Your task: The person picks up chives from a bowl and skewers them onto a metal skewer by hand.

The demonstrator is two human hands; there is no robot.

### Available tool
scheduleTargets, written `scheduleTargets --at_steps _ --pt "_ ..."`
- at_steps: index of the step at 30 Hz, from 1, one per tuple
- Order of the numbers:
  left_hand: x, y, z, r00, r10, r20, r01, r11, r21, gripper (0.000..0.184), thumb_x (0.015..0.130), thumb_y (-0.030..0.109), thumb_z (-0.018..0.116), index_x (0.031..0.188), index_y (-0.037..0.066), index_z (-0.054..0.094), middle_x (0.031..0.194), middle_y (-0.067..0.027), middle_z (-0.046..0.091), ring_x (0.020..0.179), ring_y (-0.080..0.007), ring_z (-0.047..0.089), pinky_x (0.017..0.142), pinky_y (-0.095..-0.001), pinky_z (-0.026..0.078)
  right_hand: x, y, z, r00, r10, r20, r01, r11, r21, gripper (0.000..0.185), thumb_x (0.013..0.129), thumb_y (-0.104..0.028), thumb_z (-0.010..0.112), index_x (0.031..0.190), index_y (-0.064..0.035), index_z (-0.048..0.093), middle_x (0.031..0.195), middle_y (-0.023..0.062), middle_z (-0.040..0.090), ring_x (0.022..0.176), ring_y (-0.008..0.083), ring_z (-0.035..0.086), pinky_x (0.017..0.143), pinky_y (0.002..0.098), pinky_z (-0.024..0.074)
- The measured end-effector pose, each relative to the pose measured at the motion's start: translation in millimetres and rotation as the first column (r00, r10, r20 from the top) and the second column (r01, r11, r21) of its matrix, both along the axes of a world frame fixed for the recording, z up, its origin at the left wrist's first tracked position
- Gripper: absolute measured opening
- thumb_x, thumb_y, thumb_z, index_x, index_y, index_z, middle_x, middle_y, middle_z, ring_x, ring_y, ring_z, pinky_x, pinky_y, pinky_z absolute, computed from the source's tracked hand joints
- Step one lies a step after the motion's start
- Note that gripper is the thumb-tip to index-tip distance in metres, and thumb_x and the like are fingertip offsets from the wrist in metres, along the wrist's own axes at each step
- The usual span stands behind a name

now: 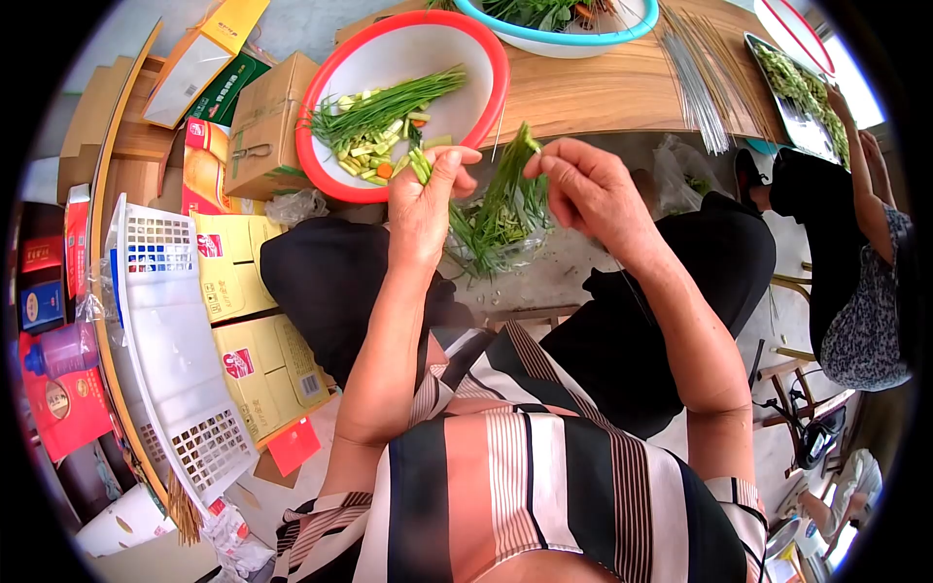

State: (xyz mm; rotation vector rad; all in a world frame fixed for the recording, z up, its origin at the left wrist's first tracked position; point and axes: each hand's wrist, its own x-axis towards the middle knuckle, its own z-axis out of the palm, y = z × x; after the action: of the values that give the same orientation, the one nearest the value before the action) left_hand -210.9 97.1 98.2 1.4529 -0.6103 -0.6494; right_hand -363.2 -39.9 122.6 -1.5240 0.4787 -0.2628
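Note:
My left hand [428, 204] is closed, thumb against fingers, at the near rim of a red-rimmed white basin [501, 83]. Short cut green stalks [419, 165] show at its fingertips. Inside the basin lie long thin greens [394, 109] resembling chives, pale green cut pieces [367, 154] and a few orange slices [385, 170]. To the right, my right hand [593, 189] is pinched shut beside the top of an upright green bunch [515, 170]. Its fingers hide what they grip. Below, more loose greens [496, 228] rest on clear plastic between my knees.
Thin skewers [695, 83] lie on the wooden table [573, 97], near a blue-rimmed basin [554, 41] of greens. Another person [865, 291] works at a tray [802, 126] on the right. Cardboard boxes [267, 126] and a white plastic basket [175, 360] stand left.

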Motion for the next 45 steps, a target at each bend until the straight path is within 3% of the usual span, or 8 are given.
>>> scheduleTargets --at_steps 1,10,23,32,38,41,43,45 --pt "4 3 -3 0.987 -0.025 0.159 0.018 0.999 0.045 0.028 0.098 0.024 0.053 0.102 -0.001 0.065 0.07 0.0021 0.053 0.064 -0.0066 0.048 0.059 -0.0205 0.04 0 -1 -1 0.995 -0.091 0.045 0.091 0.996 0.004 0.023 0.098 -0.019 0.048 0.094 -0.0007 0.062 0.051 -0.0007 0.047 0.047 0.0057 0.041 0.046 0.0242 0.0331" --pt "-22 -4 10 0.839 -0.461 -0.29 0.499 0.863 0.071 0.024 0.095 0.026 0.059 0.093 0.003 0.065 0.063 0.0051 0.046 0.053 -0.0032 0.038 0.046 -0.0194 0.028 7 7 -6 0.988 -0.048 0.149 0.039 0.997 0.063 0.017 0.089 -0.009 0.063 0.102 0.0025 0.062 0.073 0.0008 0.065 0.064 0.0023 0.053 0.055 0.0197 0.0417" --pt "-21 -1 11 0.808 -0.49 -0.326 0.55 0.826 0.121 0.027 0.095 0.029 0.059 0.09 0.003 0.061 0.063 0.0036 0.047 0.052 -0.0032 0.039 0.045 -0.0193 0.028 4 6 -2 0.995 0.037 0.092 -0.04 0.999 0.037 0.009 0.091 -0.012 0.064 0.091 -0.003 0.062 0.067 -0.0056 0.056 0.06 0.0004 0.044 0.052 0.0169 0.0344" --pt "-18 3 10 0.789 -0.52 -0.327 0.543 0.839 -0.026 0.027 0.099 0.028 0.051 0.103 0.003 0.058 0.075 -0.0026 0.059 0.06 -0.0089 0.055 0.051 -0.0203 0.042 3 4 -3 0.996 0.034 0.087 -0.038 0.998 0.05 0.013 0.091 -0.012 0.062 0.09 0.0008 0.062 0.066 -0.0019 0.06 0.061 0.0018 0.047 0.054 0.0202 0.0381" --pt "-15 2 0 0.873 -0.406 -0.271 0.41 0.911 -0.046 0.031 0.101 0.027 0.046 0.111 0.001 0.059 0.087 -0.0072 0.064 0.079 -0.0136 0.064 0.065 -0.0234 0.048 5 0 -9 0.988 -0.08 0.132 0.078 0.997 0.022 0.012 0.089 -0.013 0.063 0.089 -0.0007 0.063 0.065 -0.0039 0.058 0.061 0.0011 0.045 0.054 0.0195 0.0359" --pt "-12 3 -2 0.967 -0.173 -0.189 0.164 0.985 -0.059 0.03 0.102 0.024 0.044 0.109 0.001 0.061 0.087 -0.0059 0.063 0.074 -0.011 0.061 0.062 -0.0217 0.047 4 -2 -8 0.99 -0.104 0.094 0.1 0.994 0.041 0.012 0.089 -0.014 0.064 0.088 -0.0015 0.063 0.067 -0.0057 0.057 0.06 0.0005 0.042 0.053 0.0192 0.0338" --pt "-6 6 3 0.986 0.126 0.113 -0.134 0.989 0.066 0.029 0.102 0.021 0.042 0.106 0.001 0.063 0.086 -0.0044 0.062 0.068 -0.0079 0.056 0.06 -0.0196 0.044 4 -3 -5 0.985 -0.144 0.095 0.134 0.986 0.103 0.013 0.088 -0.015 0.065 0.087 -0.0017 0.062 0.068 -0.007 0.056 0.06 0.0002 0.04 0.053 0.0189 0.0325" --pt "-6 7 9 0.975 0.163 0.152 -0.167 0.986 0.011 0.021 0.099 0.017 0.05 0.101 0.002 0.065 0.081 -0.001 0.061 0.064 -0.0044 0.05 0.058 -0.0181 0.041 3 -5 -4 0.983 -0.156 0.101 0.145 0.983 0.112 0.013 0.088 -0.014 0.065 0.087 -0.0017 0.062 0.069 -0.0072 0.056 0.061 0.0001 0.041 0.053 0.0186 0.0327"
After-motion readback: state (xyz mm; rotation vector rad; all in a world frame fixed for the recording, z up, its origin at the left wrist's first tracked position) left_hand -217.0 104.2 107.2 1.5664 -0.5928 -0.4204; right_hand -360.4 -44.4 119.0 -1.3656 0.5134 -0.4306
